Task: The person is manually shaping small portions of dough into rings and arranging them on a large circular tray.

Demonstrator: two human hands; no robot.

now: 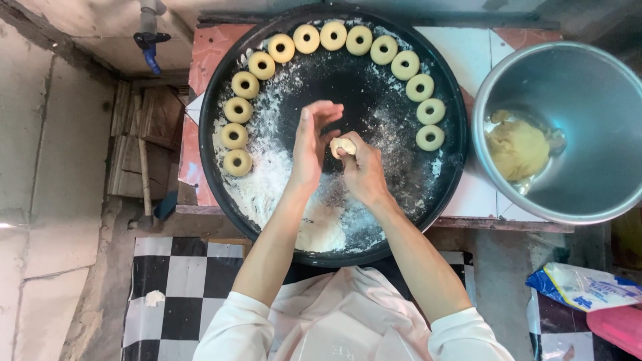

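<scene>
At frame centre, a small dough piece [343, 144] is pinched in the right hand [361, 167], while the left hand [311, 144] is held open beside it. Below lies a floured black tray [221, 180], ringed by dough rings [237, 162]. A metal pot [588, 80] with dough [518, 148] stands at right.
</scene>
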